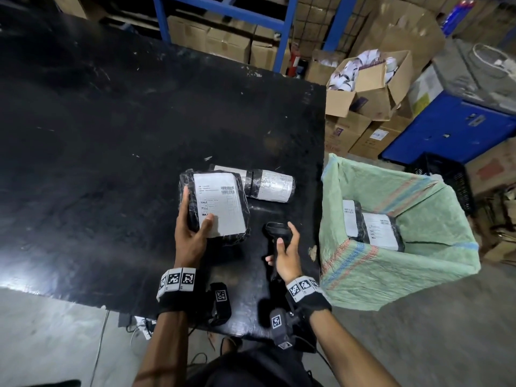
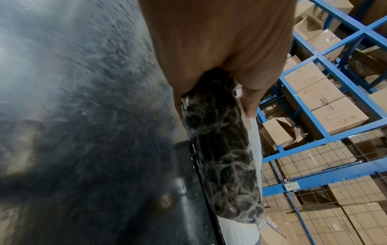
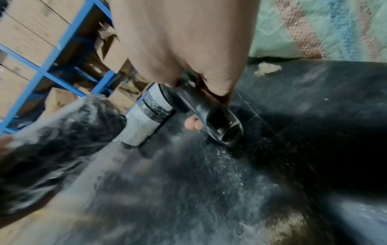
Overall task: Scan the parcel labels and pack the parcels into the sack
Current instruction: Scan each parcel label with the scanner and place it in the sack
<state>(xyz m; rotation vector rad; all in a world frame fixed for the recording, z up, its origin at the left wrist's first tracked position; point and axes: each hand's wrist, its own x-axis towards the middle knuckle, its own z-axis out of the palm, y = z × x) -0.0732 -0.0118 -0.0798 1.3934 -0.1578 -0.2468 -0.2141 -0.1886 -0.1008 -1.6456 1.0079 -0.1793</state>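
In the head view the left hand (image 1: pixel 190 236) grips a flat black parcel (image 1: pixel 215 203) at its near left corner. The thumb lies on top of the white label (image 1: pixel 219 205) and the fingers go along the left side. The parcel is tilted, with the label facing up. The left wrist view shows what the head view cannot: the thin edge of this parcel (image 2: pixel 222 149), wrapped in clear film, with the fingers curled under it and the label seen only as a white strip.

The right hand (image 1: pixel 286 251) holds a black scanner (image 1: pixel 275 233) by its handle, with the fingers closed round it. The scanner head points away from the person and is near the table (image 1: pixel 111 135). The right wrist view shows the scanner window (image 3: pixel 222 124) from the front, low over the table; whether it touches the table I cannot tell.

A second parcel (image 1: pixel 266 185), rolled like a cylinder with a white label, lies on the table just behind the held one. In the right wrist view it (image 3: pixel 144 119) appears beside the scanner.

Only the head view shows the green woven sack (image 1: pixel 399 247). It stands open on the floor, right next to the right edge of the table. Two labelled parcels (image 1: pixel 371 224) lie inside it. Cardboard boxes (image 1: pixel 368 88) and blue shelving (image 2: pixel 326 106) stand behind.
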